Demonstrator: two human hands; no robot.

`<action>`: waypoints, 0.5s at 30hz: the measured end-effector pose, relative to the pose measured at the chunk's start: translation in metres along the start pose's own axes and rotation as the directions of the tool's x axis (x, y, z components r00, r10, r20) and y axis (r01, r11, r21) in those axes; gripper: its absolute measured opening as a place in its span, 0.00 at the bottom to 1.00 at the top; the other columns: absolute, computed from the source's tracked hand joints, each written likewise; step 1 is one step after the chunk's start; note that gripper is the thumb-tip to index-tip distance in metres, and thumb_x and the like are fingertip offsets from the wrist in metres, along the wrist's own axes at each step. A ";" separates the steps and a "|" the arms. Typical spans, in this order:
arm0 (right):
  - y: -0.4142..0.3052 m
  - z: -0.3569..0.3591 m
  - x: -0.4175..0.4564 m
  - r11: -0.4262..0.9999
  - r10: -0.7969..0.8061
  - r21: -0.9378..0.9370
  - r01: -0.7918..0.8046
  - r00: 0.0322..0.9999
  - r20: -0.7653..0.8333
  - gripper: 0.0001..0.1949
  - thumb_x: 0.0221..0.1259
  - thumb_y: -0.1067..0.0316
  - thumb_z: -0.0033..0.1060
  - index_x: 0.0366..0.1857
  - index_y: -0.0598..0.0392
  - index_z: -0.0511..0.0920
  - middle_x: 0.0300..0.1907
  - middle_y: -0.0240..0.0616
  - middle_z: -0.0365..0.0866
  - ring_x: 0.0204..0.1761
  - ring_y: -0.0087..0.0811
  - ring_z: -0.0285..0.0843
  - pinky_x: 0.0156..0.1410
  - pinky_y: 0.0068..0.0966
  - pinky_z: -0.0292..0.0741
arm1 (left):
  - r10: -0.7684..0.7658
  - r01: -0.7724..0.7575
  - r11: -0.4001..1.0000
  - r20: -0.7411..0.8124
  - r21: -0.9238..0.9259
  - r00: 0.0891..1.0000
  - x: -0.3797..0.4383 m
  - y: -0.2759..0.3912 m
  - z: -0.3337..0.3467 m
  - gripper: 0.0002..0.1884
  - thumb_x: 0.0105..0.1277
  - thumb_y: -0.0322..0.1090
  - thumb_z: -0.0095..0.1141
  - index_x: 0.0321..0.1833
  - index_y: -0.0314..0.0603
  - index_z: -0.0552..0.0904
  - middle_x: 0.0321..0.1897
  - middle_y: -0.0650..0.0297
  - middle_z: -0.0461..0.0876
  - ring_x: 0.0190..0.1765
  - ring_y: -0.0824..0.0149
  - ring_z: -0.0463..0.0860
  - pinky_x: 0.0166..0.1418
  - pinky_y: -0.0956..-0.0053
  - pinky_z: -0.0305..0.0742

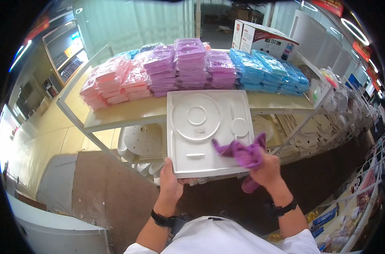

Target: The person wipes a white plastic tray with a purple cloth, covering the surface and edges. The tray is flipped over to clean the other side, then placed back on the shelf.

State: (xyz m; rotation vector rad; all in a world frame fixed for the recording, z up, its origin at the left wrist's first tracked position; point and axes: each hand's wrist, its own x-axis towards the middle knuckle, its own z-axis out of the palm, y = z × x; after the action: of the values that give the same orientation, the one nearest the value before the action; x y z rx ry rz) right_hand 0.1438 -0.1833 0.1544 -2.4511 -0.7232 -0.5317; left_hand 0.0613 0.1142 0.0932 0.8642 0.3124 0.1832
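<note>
My left hand (171, 182) grips the lower left corner of a white moulded plastic tray (199, 147), thumb on its rim and fingers underneath. The tray is tilted up towards me, its far edge by the shelf front. Raised on its face are a large ring with a smaller ring inside, a round hand-mirror-like shape and a short bar. A small printed label (199, 131) sticks inside the large ring. A crumpled purple cloth (248, 154) is bunched in my right hand (267, 170) over the tray's lower right part; one end hangs below the hand.
Behind the tray, a metal-framed shelf (126, 116) bears plastic-wrapped packs in pink (111, 74), purple (190, 60) and blue (265, 70). A printed carton (262, 38) stands behind them. White plastic parts (143, 139) fill the lower shelf. Another loaded rack (351, 203) runs along the right.
</note>
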 end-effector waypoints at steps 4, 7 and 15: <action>0.118 0.013 -0.031 0.934 0.340 0.183 -0.307 0.921 -0.189 0.20 0.74 0.54 0.70 0.63 0.52 0.83 0.46 0.53 0.92 0.48 0.53 0.91 0.54 0.41 0.84 | -0.010 0.009 1.000 0.014 0.022 1.000 -0.001 0.001 0.003 0.32 0.90 0.56 0.34 0.75 0.31 0.70 0.63 0.43 0.86 0.55 0.43 0.93 0.49 0.45 0.96; 0.094 0.011 -0.019 0.378 0.675 0.847 -0.372 0.738 0.023 0.27 0.81 0.46 0.65 0.71 0.56 0.80 0.61 0.41 0.89 0.60 0.39 0.87 0.65 0.36 0.81 | -0.013 0.012 1.000 0.019 0.018 1.000 0.000 0.001 -0.001 0.32 0.90 0.56 0.34 0.76 0.31 0.69 0.64 0.43 0.85 0.57 0.43 0.92 0.49 0.45 0.96; 0.046 0.048 0.007 0.304 0.563 0.797 -0.522 0.773 0.292 0.17 0.74 0.64 0.76 0.62 0.52 0.83 0.53 0.28 0.85 0.54 0.24 0.80 0.62 0.30 0.78 | 0.002 0.056 0.962 0.213 -0.269 0.977 -0.011 0.007 -0.006 0.37 0.85 0.60 0.41 0.82 0.34 0.67 0.69 0.41 0.82 0.65 0.42 0.88 0.60 0.37 0.91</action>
State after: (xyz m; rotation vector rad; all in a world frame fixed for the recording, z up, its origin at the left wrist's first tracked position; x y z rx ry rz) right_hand 0.1864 -0.1862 0.1031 -1.5235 -0.0021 0.0883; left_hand 0.0485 0.1191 0.0970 0.5982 0.0953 0.1041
